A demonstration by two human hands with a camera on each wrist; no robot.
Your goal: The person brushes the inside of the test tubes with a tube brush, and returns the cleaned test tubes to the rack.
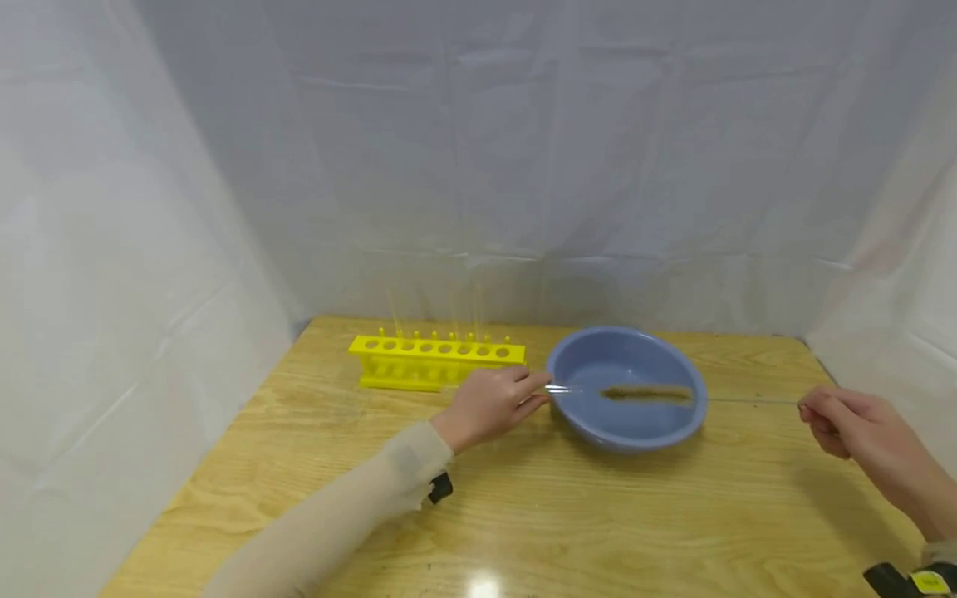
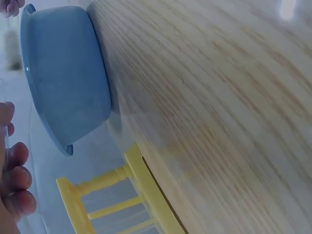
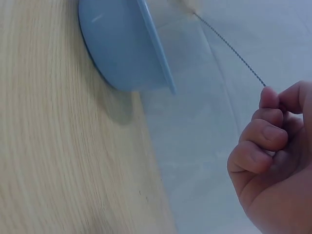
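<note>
Over the blue basin [image 1: 628,442], my left hand [image 1: 489,407] grips a clear test tube [image 1: 561,389] that lies roughly level, its mouth to the right. From the other side, my right hand [image 1: 860,428] pinches the twisted wire handle [image 3: 229,46] of a test tube brush [image 1: 646,394]. The brown bristles hang above the basin, blurred, outside the tube and pointing at its mouth. In the left wrist view the left fingers [image 2: 19,180] show at the edge, with the tube only partly visible. Curled right fingers [image 3: 256,156] appear in the right wrist view.
A yellow test tube rack [image 1: 437,349] stands left of the basin, just behind my left hand, with several clear tubes or pegs rising at its back. Both stand on a wooden table [image 1: 568,523]. White sheeting [image 1: 493,166] hangs behind and at both sides.
</note>
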